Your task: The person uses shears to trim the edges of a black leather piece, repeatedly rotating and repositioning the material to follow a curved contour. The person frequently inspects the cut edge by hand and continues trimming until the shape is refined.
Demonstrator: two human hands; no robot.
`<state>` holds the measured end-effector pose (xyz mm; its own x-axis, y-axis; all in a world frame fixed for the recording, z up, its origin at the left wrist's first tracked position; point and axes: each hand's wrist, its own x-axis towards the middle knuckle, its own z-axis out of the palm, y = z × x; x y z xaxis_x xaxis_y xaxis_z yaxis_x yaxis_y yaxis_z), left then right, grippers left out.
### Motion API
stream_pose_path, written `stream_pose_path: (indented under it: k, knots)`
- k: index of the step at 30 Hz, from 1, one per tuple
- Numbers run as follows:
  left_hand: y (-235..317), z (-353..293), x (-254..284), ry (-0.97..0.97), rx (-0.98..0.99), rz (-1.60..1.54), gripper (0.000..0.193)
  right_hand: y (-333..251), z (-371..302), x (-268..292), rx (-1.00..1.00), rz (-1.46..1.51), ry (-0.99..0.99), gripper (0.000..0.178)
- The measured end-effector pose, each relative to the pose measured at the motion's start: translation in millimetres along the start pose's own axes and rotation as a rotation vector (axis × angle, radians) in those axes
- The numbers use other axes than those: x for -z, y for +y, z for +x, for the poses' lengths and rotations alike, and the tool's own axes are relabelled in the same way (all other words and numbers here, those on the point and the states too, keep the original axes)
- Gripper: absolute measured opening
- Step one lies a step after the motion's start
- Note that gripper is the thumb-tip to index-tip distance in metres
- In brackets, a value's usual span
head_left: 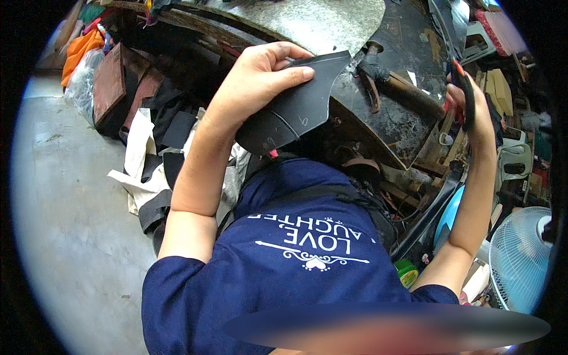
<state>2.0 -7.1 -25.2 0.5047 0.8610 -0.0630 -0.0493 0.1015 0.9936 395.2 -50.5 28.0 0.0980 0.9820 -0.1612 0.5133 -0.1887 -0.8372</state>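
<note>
My left hand pinches the upper edge of a flat black cut piece between thumb and fingers. The piece has a notched, curved right side, a pale line and small light marks; I cannot tell whether it is leather or another sheet material. Far off to the right, my right hand is closed around the black-and-orange handles of a pair of scissors. The long blades point up toward the top edge, apart from the black piece. Part of the right hand's grip is hidden behind the handles.
A pale stone slab lies on the dark worktable ahead. Beside it rests a hammer-like tool. Black and white scraps are heaped at my left. A fan stands at lower right, near a plastic stool.
</note>
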Motion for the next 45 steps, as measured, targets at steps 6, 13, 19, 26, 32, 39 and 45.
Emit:
stream_pose_path:
  k: [6,13,19,26,32,39,45]
  knots:
    - [5,1,-12,-0.121,-0.046,-0.015,0.022,-49,-56,-91,0.014,0.291,-0.185,0.071]
    - [11,-2,-29,-0.265,-0.048,0.092,0.020,-67,-41,-119,0.098,0.258,-0.154,0.048]
    - [10,-3,-24,-0.272,-0.101,0.209,0.024,-59,-27,-134,0.161,0.586,-0.150,0.045]
    - [-2,1,-38,-0.249,-0.069,0.027,0.021,-58,-22,-139,0.150,0.607,-0.144,0.042]
    - [-2,-2,-39,-0.198,-0.095,0.099,0.018,-61,-29,-139,0.052,0.492,-0.227,0.047]
    - [6,-15,-48,0.266,-0.601,0.633,0.021,-63,-27,-139,0.131,0.656,-0.154,0.041]
    - [-1,-59,-80,-0.804,-0.372,0.218,0.050,-69,-28,-140,0.176,0.664,-0.106,0.043]
